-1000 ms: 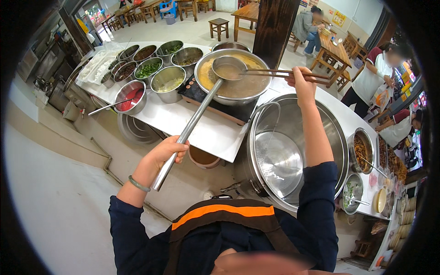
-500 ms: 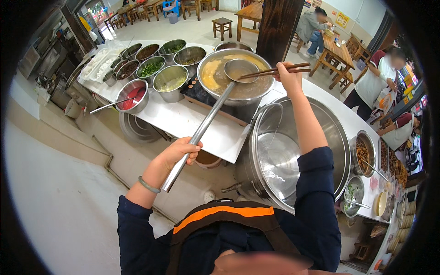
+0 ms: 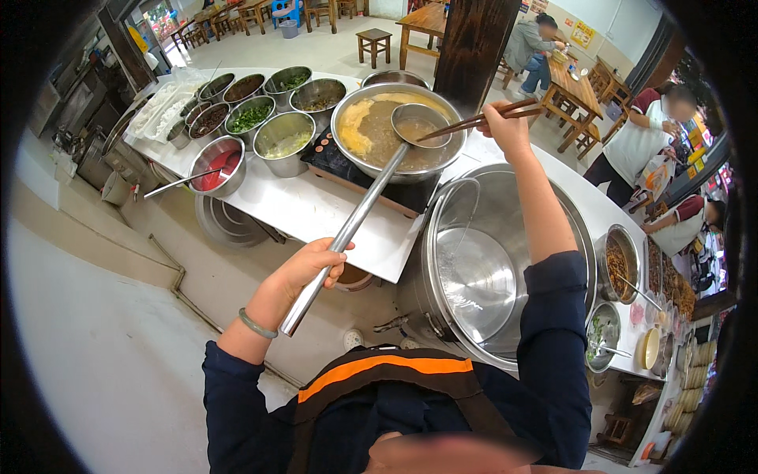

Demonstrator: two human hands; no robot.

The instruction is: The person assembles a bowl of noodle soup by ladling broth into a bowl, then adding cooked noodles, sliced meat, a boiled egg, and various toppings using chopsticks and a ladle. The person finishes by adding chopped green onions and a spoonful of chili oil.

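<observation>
My left hand (image 3: 312, 262) is closed around the thick metal handle of a long-handled ladle (image 3: 369, 197). The ladle's round bowl rests in the broth of a wide metal pot (image 3: 341, 150), toward its right side. A yellowish layer floats on the left part of the brown broth. Above the pot's right rim, my right hand (image 3: 507, 130) grips a pair of dark wooden chopsticks (image 3: 466, 125). Their tips reach into the ladle's bowl; whatever they touch in the liquid is too small to make out. The pot stands on a black cooktop (image 3: 325, 156).
Metal tubs of toppings (image 3: 284, 142) crowd the white counter (image 3: 268, 197) on the left, beside a bowl of red liquid (image 3: 221, 170). A big steel vat (image 3: 482, 276) stands under my right arm. More bowls (image 3: 618, 265) sit at right. People stand and sit beyond the counter.
The ladle's bowl has shifted slightly right within the pot, and the chopsticks' tips have moved with it. My right hand has moved a little right. The whole view has turned slightly.
</observation>
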